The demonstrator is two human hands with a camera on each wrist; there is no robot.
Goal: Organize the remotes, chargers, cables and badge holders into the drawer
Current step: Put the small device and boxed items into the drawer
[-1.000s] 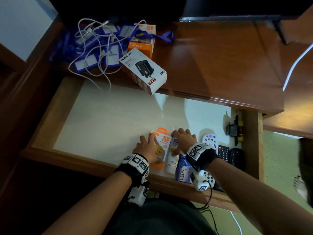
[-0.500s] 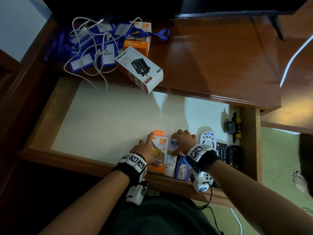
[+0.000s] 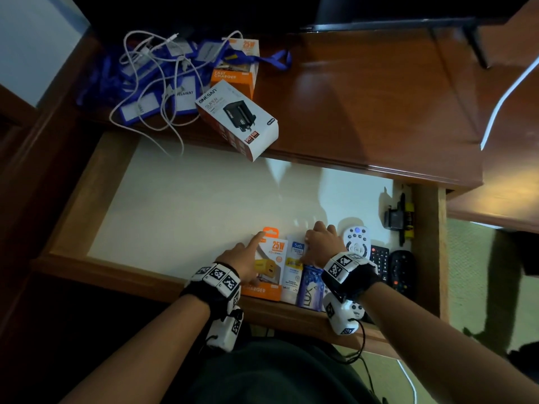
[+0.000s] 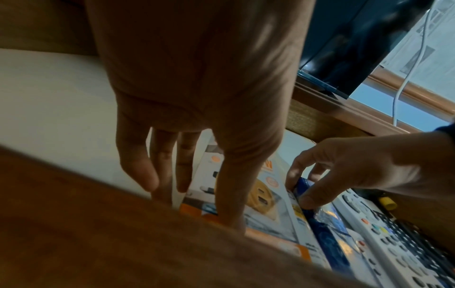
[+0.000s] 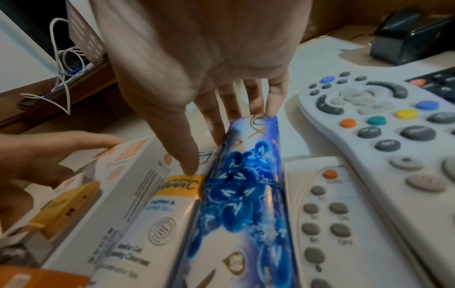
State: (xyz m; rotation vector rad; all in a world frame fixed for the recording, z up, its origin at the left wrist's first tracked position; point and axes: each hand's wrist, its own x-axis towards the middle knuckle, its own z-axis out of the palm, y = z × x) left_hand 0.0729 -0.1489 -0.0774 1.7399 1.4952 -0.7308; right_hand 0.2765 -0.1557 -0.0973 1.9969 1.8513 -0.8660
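In the open drawer (image 3: 87, 199) an orange 25W charger box (image 3: 272, 258), a white Safi box (image 3: 294, 266) and a blue Lux box (image 3: 310, 284) lie side by side at the front. My left hand (image 3: 250, 249) presses on the charger box (image 4: 265, 196) with straight fingers, index on its far left corner. My right hand (image 3: 318, 240) pinches the far end of the Lux box (image 5: 236, 194), thumb by the Safi box (image 5: 152, 214). A white remote (image 3: 355, 239) and black remotes (image 3: 379, 258) lie to the right.
On the desk top behind lie blue badge holders (image 3: 140, 106) tangled with white cables (image 3: 163, 83), an orange charger box (image 3: 236, 74) and a white Onesam charger box (image 3: 237, 118) overhanging the edge. A black adapter (image 3: 393, 218) sits at the drawer's right wall.
Both hands stay on the boxes at the drawer's front. My left index finger has stretched out to the charger box's far corner; the boxes have barely shifted.
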